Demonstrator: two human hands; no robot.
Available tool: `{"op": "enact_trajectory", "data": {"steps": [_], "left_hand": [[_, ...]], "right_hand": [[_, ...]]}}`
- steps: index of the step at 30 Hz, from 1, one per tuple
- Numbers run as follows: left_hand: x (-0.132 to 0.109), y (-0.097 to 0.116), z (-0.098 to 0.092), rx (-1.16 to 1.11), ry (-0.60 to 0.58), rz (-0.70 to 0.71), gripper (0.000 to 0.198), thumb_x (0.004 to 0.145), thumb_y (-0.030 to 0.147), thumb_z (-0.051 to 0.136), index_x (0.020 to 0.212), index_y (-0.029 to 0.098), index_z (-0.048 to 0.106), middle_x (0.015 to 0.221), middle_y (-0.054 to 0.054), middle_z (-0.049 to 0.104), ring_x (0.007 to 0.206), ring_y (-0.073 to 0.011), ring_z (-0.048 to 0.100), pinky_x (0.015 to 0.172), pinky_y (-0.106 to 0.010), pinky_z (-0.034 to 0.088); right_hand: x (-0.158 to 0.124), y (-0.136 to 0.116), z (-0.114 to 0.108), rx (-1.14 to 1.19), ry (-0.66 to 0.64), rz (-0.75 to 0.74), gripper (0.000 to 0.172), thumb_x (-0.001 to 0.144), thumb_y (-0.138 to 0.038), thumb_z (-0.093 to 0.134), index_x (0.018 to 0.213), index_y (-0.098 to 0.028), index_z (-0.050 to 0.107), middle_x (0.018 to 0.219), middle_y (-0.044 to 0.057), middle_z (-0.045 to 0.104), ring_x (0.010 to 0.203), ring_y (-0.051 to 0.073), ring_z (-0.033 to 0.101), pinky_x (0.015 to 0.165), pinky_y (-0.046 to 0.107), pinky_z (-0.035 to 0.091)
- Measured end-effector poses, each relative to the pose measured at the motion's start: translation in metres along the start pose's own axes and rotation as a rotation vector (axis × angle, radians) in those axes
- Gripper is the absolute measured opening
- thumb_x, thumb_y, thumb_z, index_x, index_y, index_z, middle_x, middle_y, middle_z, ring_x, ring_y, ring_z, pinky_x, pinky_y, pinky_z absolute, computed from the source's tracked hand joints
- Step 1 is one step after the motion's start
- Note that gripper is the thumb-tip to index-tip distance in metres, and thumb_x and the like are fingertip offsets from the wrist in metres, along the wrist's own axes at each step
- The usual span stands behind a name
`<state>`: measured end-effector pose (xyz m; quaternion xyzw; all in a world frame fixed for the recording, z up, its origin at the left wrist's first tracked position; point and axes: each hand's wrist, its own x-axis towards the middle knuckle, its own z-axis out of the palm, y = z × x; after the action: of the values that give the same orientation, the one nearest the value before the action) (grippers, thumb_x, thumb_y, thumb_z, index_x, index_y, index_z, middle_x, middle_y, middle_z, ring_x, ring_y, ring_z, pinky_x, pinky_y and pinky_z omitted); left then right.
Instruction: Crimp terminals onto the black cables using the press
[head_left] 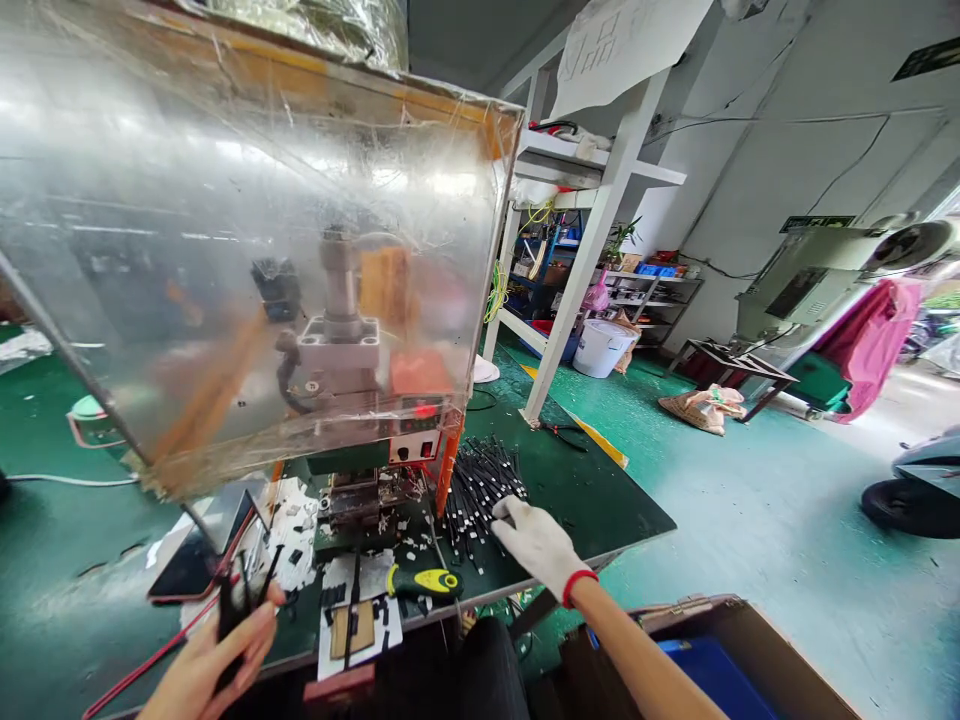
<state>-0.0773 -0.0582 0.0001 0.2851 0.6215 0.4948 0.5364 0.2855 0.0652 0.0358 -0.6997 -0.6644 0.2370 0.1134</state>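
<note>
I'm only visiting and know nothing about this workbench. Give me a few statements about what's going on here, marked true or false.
1. The right hand wears a white glove. True.
2. The left hand is empty. False: its grip is closed on a few thin black strips.
3. The right hand rests on the pile of black pieces. True.
4. The screwdriver is held in the right hand. False: it lies on the bench, between the two hands.
5. A clear shield stands in front of the machine. True.
</note>
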Motion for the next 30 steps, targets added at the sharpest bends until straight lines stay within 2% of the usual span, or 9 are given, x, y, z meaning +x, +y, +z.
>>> {"op": "enact_trajectory", "data": {"steps": [2,6,9,11,14,17,20,24,30], "left_hand": [[0.011,-0.004,0.03,0.034,-0.032,0.068,0.049,0.051,0.068,0.076,0.065,0.022,0.066,0.036,0.011,0.033,0.034,-0.0071,0.025,0.032,-0.019,0.021],[0.028,-0.01,0.073,0.131,-0.033,0.144,0.056,0.042,0.064,0.081,0.07,0.016,0.073,0.051,0.002,0.058,0.047,-0.0135,0.047,0.043,-0.023,0.035],[0.028,-0.01,0.082,0.113,-0.057,0.101,0.058,0.046,0.071,0.074,0.06,0.015,0.067,0.035,0.009,0.036,0.036,-0.0084,0.029,0.038,-0.021,0.021],[0.023,-0.007,0.081,0.069,-0.073,0.069,0.058,0.051,0.074,0.069,0.059,0.017,0.063,0.033,0.014,0.023,0.034,-0.0058,0.018,0.037,-0.02,0.013],[0.012,0.001,0.079,0.006,-0.108,0.031,0.053,0.057,0.07,0.069,0.058,0.017,0.062,0.035,0.015,0.023,0.034,-0.004,0.016,0.038,-0.019,0.012],[0.0,0.006,0.08,-0.015,-0.135,0.011,0.053,0.051,0.067,0.074,0.053,0.016,0.062,0.036,0.013,0.026,0.035,-0.0023,0.017,0.038,-0.018,0.014],[-0.008,0.005,0.078,-0.031,-0.085,0.016,0.057,0.045,0.07,0.075,0.052,0.015,0.063,0.036,0.013,0.027,0.035,-0.0017,0.019,0.037,-0.017,0.014],[-0.011,-0.003,0.06,-0.077,-0.015,0.035,0.059,0.049,0.073,0.073,0.058,0.015,0.066,0.035,0.014,0.024,0.032,-0.0021,0.02,0.036,-0.017,0.013],[-0.011,-0.024,0.029,-0.162,0.079,0.014,0.06,0.048,0.074,0.074,0.056,0.015,0.065,0.033,0.014,0.025,0.029,-0.0012,0.023,0.034,-0.015,0.014]], "right_hand": [[0.009,0.0,0.017,-0.145,0.016,0.011,0.017,0.078,-0.029,0.05,0.085,-0.019,0.063,0.084,0.009,0.068,0.081,0.02,0.063,0.064,0.028,0.036],[0.013,-0.005,0.028,-0.098,0.027,0.074,0.015,0.08,-0.025,0.045,0.074,-0.017,0.058,0.082,0.01,0.068,0.078,0.019,0.063,0.063,0.028,0.036],[0.003,-0.005,0.016,0.213,-0.013,0.125,0.01,0.078,-0.027,0.046,0.078,-0.019,0.052,0.074,0.004,0.064,0.059,0.014,0.058,0.054,0.025,0.037],[-0.009,-0.008,0.011,0.467,-0.075,0.123,0.009,0.076,-0.026,0.048,0.082,-0.02,0.05,0.064,-0.001,0.059,0.047,0.01,0.05,0.046,0.022,0.037],[-0.032,-0.026,0.014,0.72,-0.206,0.041,0.014,0.078,-0.034,0.047,0.076,-0.02,0.049,0.047,-0.006,0.051,0.035,0.007,0.04,0.038,0.018,0.032],[-0.051,-0.055,0.032,0.836,-0.367,-0.024,0.022,0.08,-0.04,0.046,0.072,-0.02,0.05,0.039,-0.007,0.048,0.028,0.006,0.034,0.033,0.017,0.027],[-0.057,-0.086,0.058,0.855,-0.476,-0.049,0.022,0.08,-0.041,0.048,0.076,-0.02,0.05,0.042,-0.006,0.052,0.027,0.006,0.036,0.031,0.016,0.027],[-0.046,-0.116,0.092,0.853,-0.469,-0.02,0.023,0.081,-0.042,0.052,0.076,-0.02,0.048,0.048,-0.006,0.054,0.031,0.007,0.043,0.032,0.016,0.03],[-0.028,-0.132,0.121,0.89,-0.46,0.058,0.022,0.08,-0.04,0.053,0.076,-0.02,0.047,0.046,-0.007,0.052,0.03,0.007,0.044,0.032,0.016,0.032]]}}
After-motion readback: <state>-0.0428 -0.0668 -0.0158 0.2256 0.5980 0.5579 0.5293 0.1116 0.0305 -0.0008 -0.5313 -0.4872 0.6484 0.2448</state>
